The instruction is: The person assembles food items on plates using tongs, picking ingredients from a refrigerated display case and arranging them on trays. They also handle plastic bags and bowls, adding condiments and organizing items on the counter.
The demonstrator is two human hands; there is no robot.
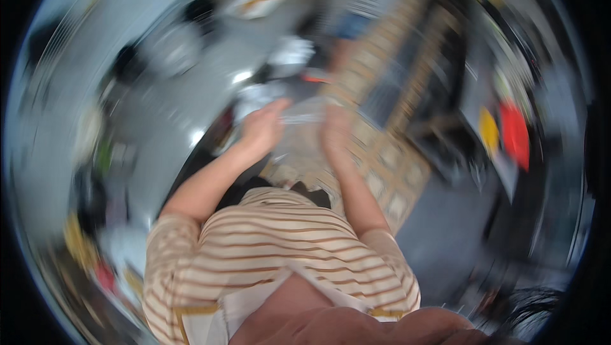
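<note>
A clear, see-through plastic item [300, 130] is between my two hands in front of my waist. Motion blur hides whether it is a bag or a container. My left hand [264, 129] grips its left side, the thumb side turned inward. On the opposite side, my right hand [335, 132] holds it, and its fingers are badly smeared. Both forearms reach forward from a striped cream shirt. Just beyond the left hand, shiny silvery things [258, 100] lie at the edge of a grey table.
A long grey table [210, 90] runs along the left and carries a white tray with orange-brown content [259, 0]. Patterned beige mat or flooring [379, 148] lies right of me. Farther right are dark shelving [445, 71] and a red item [514, 135] beside a yellow one [489, 130].
</note>
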